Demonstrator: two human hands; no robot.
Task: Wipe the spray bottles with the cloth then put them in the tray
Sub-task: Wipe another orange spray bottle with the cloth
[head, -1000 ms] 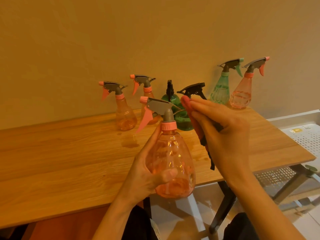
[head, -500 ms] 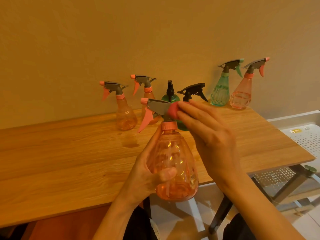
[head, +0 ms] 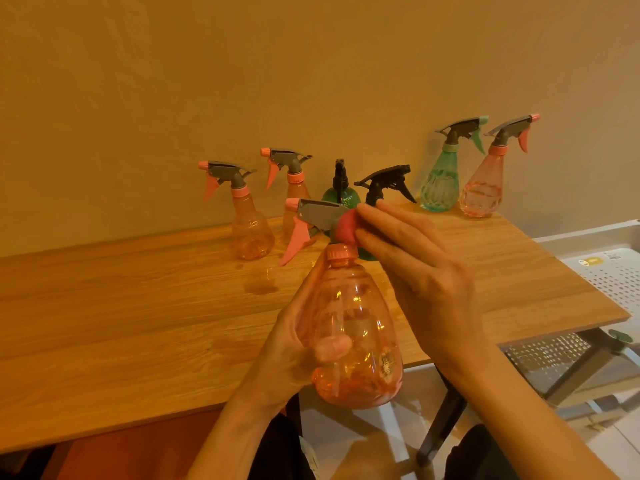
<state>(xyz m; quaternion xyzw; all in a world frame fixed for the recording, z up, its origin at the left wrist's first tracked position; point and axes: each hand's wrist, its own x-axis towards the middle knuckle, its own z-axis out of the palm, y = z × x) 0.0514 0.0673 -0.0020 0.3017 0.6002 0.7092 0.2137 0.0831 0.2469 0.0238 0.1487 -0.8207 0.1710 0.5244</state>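
Note:
My left hand (head: 294,355) grips an orange spray bottle (head: 353,327) by its belly, upright over the table's front edge. A red cloth (head: 347,226) is pressed against the back of the bottle's grey spray head by my right hand (head: 419,271), whose fingers are nearly straight; most of the cloth is hidden under that hand. Along the wall stand more spray bottles: two orange (head: 249,223) (head: 294,188), two dark green with black heads (head: 341,195) (head: 382,188), a teal one (head: 441,185) and a pink one (head: 483,188). A white perforated tray (head: 613,271) sits at the right, below table level.
The wooden table (head: 138,323) runs from the left edge to its right corner near the tray. A small wet patch (head: 259,284) lies on the wood in front of the orange bottles. Black table legs (head: 443,420) show below the front edge.
My right hand has brought the cloth leftward from beside the bottle onto the spray head and keeps it pressed there. The bottle has stayed in my left hand, shifting slightly.

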